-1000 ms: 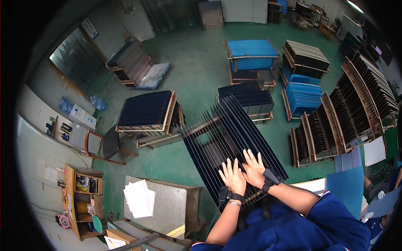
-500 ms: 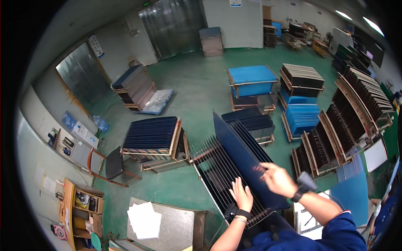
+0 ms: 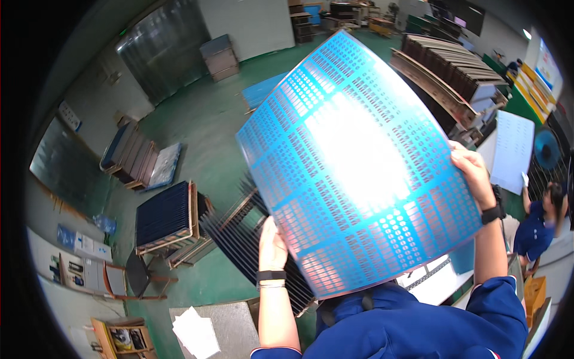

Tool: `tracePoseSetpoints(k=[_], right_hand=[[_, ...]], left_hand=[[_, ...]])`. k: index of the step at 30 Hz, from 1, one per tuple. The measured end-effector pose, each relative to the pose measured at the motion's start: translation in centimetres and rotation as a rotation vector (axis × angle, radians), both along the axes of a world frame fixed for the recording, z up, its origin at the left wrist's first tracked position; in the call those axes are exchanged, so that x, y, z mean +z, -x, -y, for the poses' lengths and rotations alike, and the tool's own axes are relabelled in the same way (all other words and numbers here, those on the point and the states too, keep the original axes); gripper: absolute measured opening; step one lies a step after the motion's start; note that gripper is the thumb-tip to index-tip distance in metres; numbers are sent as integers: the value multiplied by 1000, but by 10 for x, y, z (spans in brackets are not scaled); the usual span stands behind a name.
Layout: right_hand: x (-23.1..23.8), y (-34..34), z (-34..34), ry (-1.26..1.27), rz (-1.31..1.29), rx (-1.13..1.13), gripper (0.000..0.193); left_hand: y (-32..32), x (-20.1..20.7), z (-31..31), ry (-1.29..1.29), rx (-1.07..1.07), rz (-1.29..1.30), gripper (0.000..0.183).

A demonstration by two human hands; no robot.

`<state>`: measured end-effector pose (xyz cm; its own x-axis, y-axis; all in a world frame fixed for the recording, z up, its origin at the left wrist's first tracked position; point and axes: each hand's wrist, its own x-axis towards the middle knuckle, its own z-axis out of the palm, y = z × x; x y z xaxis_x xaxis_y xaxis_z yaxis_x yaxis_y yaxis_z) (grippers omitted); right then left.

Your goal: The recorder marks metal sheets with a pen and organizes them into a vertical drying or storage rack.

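Both hands hold up a large blue circuit board panel (image 3: 287, 173), covered with a grid of small coppery shapes, and a bright glare washes out its middle. My left hand (image 3: 273, 246) is closed on its lower left edge. At its right edge, my right hand (image 3: 472, 173) grips with the thumb on the front face; the fingers behind are partly hidden. Beneath and to the left of the panel stands a rack with thin dark dividers (image 3: 230, 245), much of it covered by the panel.
White sheets (image 3: 196, 332) lie on a grey table (image 3: 233, 320) at the lower left. Stacked dark panels (image 3: 162, 212) and a chair (image 3: 137, 275) stand left. Loaded racks (image 3: 439, 78) fill the far right. A co-worker (image 3: 538, 224) at right holds a pale sheet (image 3: 513, 149).
The panel, earlier dark and upright at the rack, is now raised and tilted so its patterned face shows. Both hands moved to its side edges. The view has swung right.
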<state>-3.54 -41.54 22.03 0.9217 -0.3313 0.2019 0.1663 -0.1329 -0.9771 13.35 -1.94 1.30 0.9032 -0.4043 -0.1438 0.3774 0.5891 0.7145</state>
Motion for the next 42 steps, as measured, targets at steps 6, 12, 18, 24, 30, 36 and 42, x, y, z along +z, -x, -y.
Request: tracePoseSetpoints(k=[6, 12, 18, 24, 30, 36, 42], right_hand=[[-94, 16, 60, -137, -33, -47, 30], [-107, 15, 55, -306, -181, -87, 29], [-108, 24, 62, -228, -202, -82, 29], [-120, 36, 62, -290, -191, -81, 32], [-112, 45, 53, -269, -183, -62, 33], [-113, 46, 49, -247, -210, -113, 33], [-133, 49, 56, -266, -233, -148, 33]], left_hand=[[16, 49, 20, -59, 63, 154, 36], [19, 65, 22, -131, 16, 253, 37], [14, 69, 22, -193, -16, 268, 38], [9, 79, 27, -199, -59, 278, 37], [9, 83, 29, -234, -72, 262, 38], [9, 87, 31, -234, -93, 238, 35], [-3, 88, 30, -252, -19, 272, 32]])
